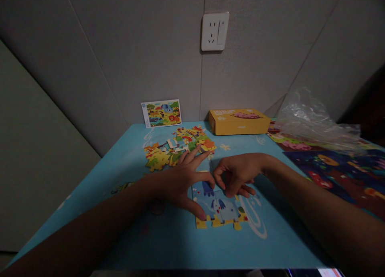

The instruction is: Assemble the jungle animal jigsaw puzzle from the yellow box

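Observation:
Several joined jigsaw pieces (224, 211) lie flat near the front of the blue table, with a blue elephant on them and a yellow lower edge. My left hand (188, 180) rests along their left side, fingers spread, thumb at the lower left corner and index finger near the top. Over the upper right of these pieces is my right hand (236, 174), its thumb and index finger pinched together and the other fingers curled loosely. Whatever the pinch may hold is hidden. Just beyond my left hand is a pile of loose jigsaw pieces (159, 156), mostly yellow, green and orange.
A picture card (162, 113) leans on the wall at the back. Right of it lies a yellow box (239, 122). Clear plastic wrapping (313, 116) and a dark printed puzzle sheet (339, 176) lie at the right. A wall socket (214, 31) is above.

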Demonstrator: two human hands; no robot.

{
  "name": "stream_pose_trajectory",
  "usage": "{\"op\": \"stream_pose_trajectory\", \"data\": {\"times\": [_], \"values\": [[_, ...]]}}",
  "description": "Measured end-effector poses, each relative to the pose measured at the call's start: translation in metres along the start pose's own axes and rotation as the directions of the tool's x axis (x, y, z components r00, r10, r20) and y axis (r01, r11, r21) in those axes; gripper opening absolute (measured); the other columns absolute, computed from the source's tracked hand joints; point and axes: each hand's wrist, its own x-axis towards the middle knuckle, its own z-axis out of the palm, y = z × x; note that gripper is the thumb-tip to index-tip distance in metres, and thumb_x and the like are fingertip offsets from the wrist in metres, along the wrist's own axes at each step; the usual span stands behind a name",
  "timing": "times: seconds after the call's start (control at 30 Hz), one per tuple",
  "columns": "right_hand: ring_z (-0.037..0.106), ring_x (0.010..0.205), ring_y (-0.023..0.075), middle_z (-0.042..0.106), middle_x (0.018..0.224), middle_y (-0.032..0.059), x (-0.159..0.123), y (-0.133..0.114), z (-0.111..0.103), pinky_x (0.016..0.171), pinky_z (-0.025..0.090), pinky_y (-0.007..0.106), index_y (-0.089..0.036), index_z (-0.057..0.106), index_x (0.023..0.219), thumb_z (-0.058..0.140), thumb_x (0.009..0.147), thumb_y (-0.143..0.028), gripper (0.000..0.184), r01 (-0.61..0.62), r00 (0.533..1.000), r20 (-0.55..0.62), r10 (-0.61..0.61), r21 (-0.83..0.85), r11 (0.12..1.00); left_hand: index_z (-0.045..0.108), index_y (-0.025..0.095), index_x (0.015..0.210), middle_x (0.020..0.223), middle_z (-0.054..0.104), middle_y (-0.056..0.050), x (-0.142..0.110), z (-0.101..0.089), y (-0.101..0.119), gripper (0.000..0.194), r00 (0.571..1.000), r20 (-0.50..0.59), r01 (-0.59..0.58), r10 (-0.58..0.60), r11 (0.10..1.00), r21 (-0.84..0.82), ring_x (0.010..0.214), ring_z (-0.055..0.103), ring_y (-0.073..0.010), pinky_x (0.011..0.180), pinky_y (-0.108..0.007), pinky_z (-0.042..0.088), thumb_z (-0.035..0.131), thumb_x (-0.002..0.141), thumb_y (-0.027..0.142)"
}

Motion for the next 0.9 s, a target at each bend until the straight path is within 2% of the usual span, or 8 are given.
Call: {"op": "stream_pose_trajectory", "data": {"times": [0.17,0.37,0.47,0.63,0.8,0.9], "values": [[0.056,0.037,0.0081,0.062,0.050,-0.0062,-0.0011,0.0023,-0.0017,0.033,0.028,0.015,-0.015,0.060,0.083,0.078,0.063,-0.053,0.047,0.009,1.000,0.011,-0.009,-0.014,1.000,0.063,0.032,0.118,0.162,0.006,-0.009,-0.0014,-0.0013,-0.0027,0.070,1.000,0.025,0.010,-0.009,1.000,-0.009,0.142,-0.004,-0.0514,0.106,-0.072,0.002,0.078,0.058,0.065],[0.055,0.036,0.0077,0.061,0.048,-0.0069,-0.0021,0.0015,-0.0009,0.034,0.027,0.015,-0.016,0.060,0.082,0.078,0.064,-0.052,0.044,0.021,0.997,-0.077,-0.021,-0.001,1.000,0.063,0.034,0.118,0.162,0.006,-0.007,-0.0016,-0.0059,-0.0002,0.068,0.999,0.042,0.030,-0.029,0.999,-0.020,0.142,-0.003,-0.0512,0.107,-0.072,0.003,0.078,0.059,0.064],[0.055,0.036,0.0076,0.060,0.047,-0.0066,-0.0013,0.0014,0.0000,0.033,0.027,0.015,-0.015,0.063,0.080,0.080,0.061,-0.051,0.044,0.017,0.998,-0.068,-0.017,0.001,1.000,0.064,0.035,0.118,0.162,0.006,-0.006,-0.0016,-0.0077,0.0008,0.068,0.998,0.053,0.025,-0.023,0.999,-0.030,0.142,-0.002,-0.0515,0.106,-0.072,0.003,0.079,0.059,0.063],[0.051,0.034,0.0069,0.059,0.045,-0.0066,0.0025,0.0026,0.0019,0.034,0.037,0.015,-0.014,0.065,0.077,0.083,0.058,-0.049,0.043,0.077,0.996,-0.054,-0.074,0.069,0.995,0.064,0.034,0.118,0.161,0.009,-0.009,-0.0025,-0.0091,0.0010,0.068,0.996,0.082,0.029,-0.026,0.999,-0.030,0.142,-0.002,-0.0515,0.106,-0.073,0.004,0.079,0.058,0.063],[0.048,0.033,0.0069,0.057,0.043,-0.0063,0.0023,0.0005,0.0037,0.033,0.042,0.016,-0.014,0.066,0.075,0.084,0.057,-0.048,0.042,0.119,0.991,-0.066,-0.113,0.100,0.988,0.065,0.034,0.116,0.161,0.013,-0.008,-0.0036,-0.0090,0.0028,0.066,0.999,0.050,0.010,-0.009,1.000,-0.020,0.142,0.004,-0.0510,0.105,-0.074,0.007,0.080,0.057,0.061],[0.047,0.033,0.0064,0.056,0.044,-0.0065,-0.0003,-0.0002,0.0037,0.033,0.041,0.016,-0.013,0.065,0.077,0.083,0.059,-0.047,0.042,0.126,0.990,-0.067,-0.120,0.090,0.988,0.069,0.032,0.107,0.158,0.024,-0.007,-0.0023,-0.0084,0.0028,0.051,0.999,-0.028,-0.017,0.018,1.000,0.010,0.143,0.012,-0.0458,0.109,-0.068,0.012,0.079,0.064,0.056]]}}
